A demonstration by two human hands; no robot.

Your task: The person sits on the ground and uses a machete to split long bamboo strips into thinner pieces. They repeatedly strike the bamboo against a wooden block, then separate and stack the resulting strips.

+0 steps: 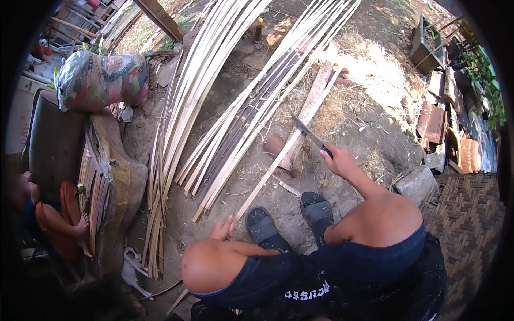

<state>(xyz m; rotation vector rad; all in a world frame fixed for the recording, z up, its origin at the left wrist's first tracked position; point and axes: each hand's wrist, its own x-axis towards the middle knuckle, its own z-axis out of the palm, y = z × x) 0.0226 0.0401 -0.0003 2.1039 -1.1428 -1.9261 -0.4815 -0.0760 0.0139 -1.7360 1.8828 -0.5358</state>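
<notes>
A long pale bamboo strip (266, 183) runs slantwise away from me, its near end gripped by my left hand (222, 229) beside my left knee. Farther up, the strip lies across a worn wooden plank (323, 75) that is propped on a short log (276, 145). My right hand (338, 159) is closed round the dark handle of a knife (309, 131). Its blade points up and left, over the strip and plank; whether the edge touches the strip I cannot tell.
Bundles of long bamboo strips (198, 101) lie left of the plank, with more strips (278, 80) alongside. A stuffed sack (104, 80) tops an old seat at left, where another person's foot (81, 227) shows. A concrete block (416, 184) and woven mat (471, 224) are right.
</notes>
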